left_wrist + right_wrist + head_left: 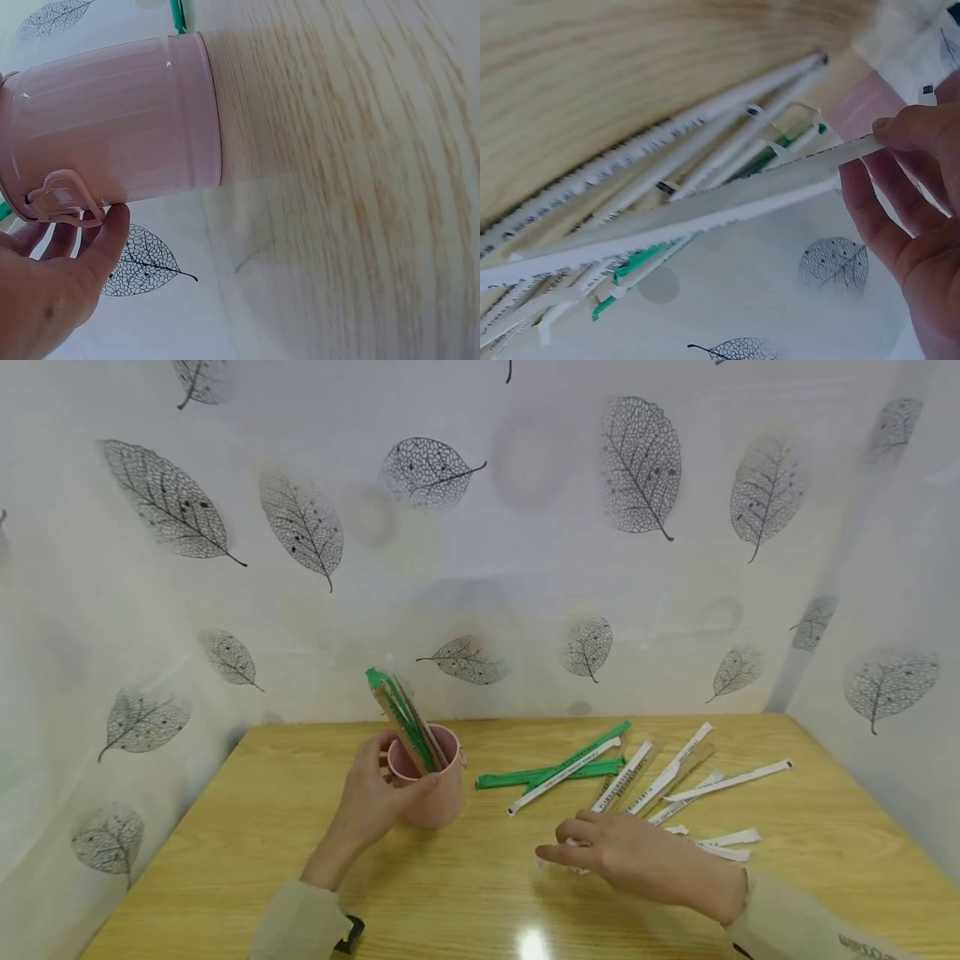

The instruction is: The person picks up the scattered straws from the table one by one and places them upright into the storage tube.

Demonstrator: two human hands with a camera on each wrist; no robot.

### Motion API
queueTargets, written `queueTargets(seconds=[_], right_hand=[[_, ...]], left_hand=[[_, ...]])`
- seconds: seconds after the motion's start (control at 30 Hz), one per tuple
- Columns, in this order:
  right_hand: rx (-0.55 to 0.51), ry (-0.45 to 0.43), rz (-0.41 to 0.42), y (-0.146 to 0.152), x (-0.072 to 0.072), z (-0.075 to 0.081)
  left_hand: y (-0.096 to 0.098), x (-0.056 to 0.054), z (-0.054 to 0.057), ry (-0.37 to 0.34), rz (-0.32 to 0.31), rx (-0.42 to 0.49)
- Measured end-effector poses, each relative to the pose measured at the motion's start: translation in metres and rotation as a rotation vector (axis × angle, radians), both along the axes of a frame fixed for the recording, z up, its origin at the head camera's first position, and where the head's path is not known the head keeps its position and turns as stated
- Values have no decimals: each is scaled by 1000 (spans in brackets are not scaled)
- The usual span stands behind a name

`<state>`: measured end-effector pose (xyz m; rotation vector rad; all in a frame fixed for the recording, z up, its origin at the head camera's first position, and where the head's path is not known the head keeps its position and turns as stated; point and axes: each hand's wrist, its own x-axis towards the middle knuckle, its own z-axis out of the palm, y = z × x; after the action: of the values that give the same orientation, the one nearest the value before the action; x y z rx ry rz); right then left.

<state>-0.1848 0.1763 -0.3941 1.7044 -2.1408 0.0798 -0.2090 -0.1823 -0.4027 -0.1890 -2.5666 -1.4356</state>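
Observation:
My left hand [372,799] grips a small pink metal bucket [437,806] near its rim, thumb at the front and the other fingers by its side handle [69,196]. Several green- and brown-wrapped sticks [411,720] lean out of the bucket's mouth toward the left. Low over the wood table, my right hand [637,853] pinches the end of a slim white paper-wrapped stick [802,169] between thumb and fingertips. In the right wrist view this stick stretches away above the loose pile; the head view mostly hides it behind the hand.
White printed wrapped sticks [678,767] lie fanned out beyond and right of my right hand. Green-wrapped sticks [551,774] cross under a white one between bucket and pile. A pale leaf-patterned curtain [480,560] closes off the table's back and sides.

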Motion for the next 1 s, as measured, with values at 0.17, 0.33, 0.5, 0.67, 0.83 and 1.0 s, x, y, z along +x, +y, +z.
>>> queueTargets(seconds=[0.17,0.33,0.5,0.67,0.83,1.0], right_hand=[[-84,12,32,-6,-8,18],[-222,34,42,-14,-19,36],[-379,-45,36,-18,-34,51],[-523,-168,63,-21,-49,63],[-621,-233,90,-30,-65,77],[-731,-249,53,-47,-79,89]], left_hand=[[0,0,1,-5,0,-3],[-1,0,1,2,-5,9],[0,0,0,3,-14,10],[1,0,-1,-2,-18,13],[1,-1,0,5,-16,7],[0,-2,0,5,-12,10]])
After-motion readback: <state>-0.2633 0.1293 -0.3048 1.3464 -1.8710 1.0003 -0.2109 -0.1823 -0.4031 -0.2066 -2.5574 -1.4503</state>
